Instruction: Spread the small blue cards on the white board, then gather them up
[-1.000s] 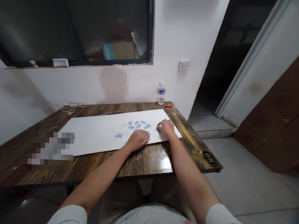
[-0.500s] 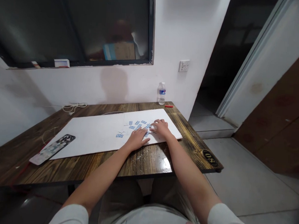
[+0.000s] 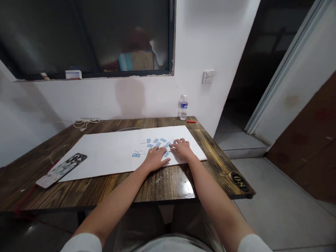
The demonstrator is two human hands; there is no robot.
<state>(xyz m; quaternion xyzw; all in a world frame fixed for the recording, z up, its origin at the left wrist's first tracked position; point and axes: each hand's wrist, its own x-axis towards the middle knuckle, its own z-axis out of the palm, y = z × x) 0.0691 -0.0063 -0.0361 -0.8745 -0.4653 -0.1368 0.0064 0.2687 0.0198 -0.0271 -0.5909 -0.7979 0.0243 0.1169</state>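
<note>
Both of my hands rest on a white board (image 3: pixel 111 149) lying on the wooden table. Several small blue-and-white rectangular pieces (image 3: pixel 136 155) are scattered over its middle. My left hand (image 3: pixel 155 158) lies palm down with its fingers spread, over part of the cluster and partly hiding some pieces. To its right, my right hand (image 3: pixel 182 148) is also palm down, fingers apart and slightly bent, its fingertips touching the board beside the rightmost pieces. Neither hand shows anything gripped. Thin dark marks show on the board near the pieces.
A phone-shaped object (image 3: pixel 61 170) with a patterned back overlaps the board's left end. Toward the wall are a white cable (image 3: pixel 86 123), a plastic bottle (image 3: pixel 183 107) and a red pen (image 3: pixel 191 122). The wooden table (image 3: pixel 218 172) ends at a corner marked 80 on the right.
The whole view has shifted slightly, with the scene sitting a little lower and farther right. Both hands keep nearly the same places over the pieces.
</note>
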